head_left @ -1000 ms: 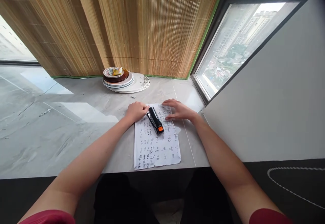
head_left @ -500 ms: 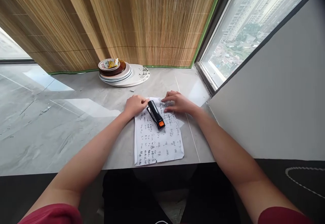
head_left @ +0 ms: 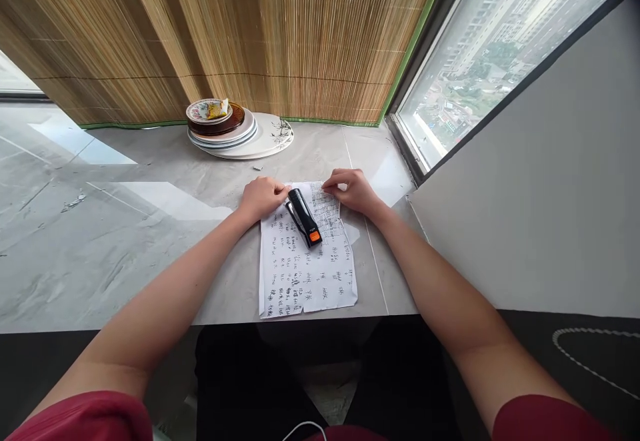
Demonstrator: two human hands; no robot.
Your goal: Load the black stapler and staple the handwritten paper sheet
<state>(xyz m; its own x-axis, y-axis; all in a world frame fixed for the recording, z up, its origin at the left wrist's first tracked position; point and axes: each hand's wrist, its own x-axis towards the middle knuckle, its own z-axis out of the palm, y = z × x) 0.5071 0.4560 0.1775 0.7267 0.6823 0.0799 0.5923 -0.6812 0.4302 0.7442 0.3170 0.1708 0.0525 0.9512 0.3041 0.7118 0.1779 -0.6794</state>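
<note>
Our paper lies on the counter, the stapler slantwise on top. Our right hand pinches the paper near its far right corner; our left hand curls at the far left, perhaps pinching, perhaps only pressing: we can't tell. We judge the step as gripping the far end; moving it calls for steadying the stapler.

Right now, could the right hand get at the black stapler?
Likely yes: only the written-on paper shows between the right hand and the stapler, though its fingertips seem drawn together over the paper.
</note>
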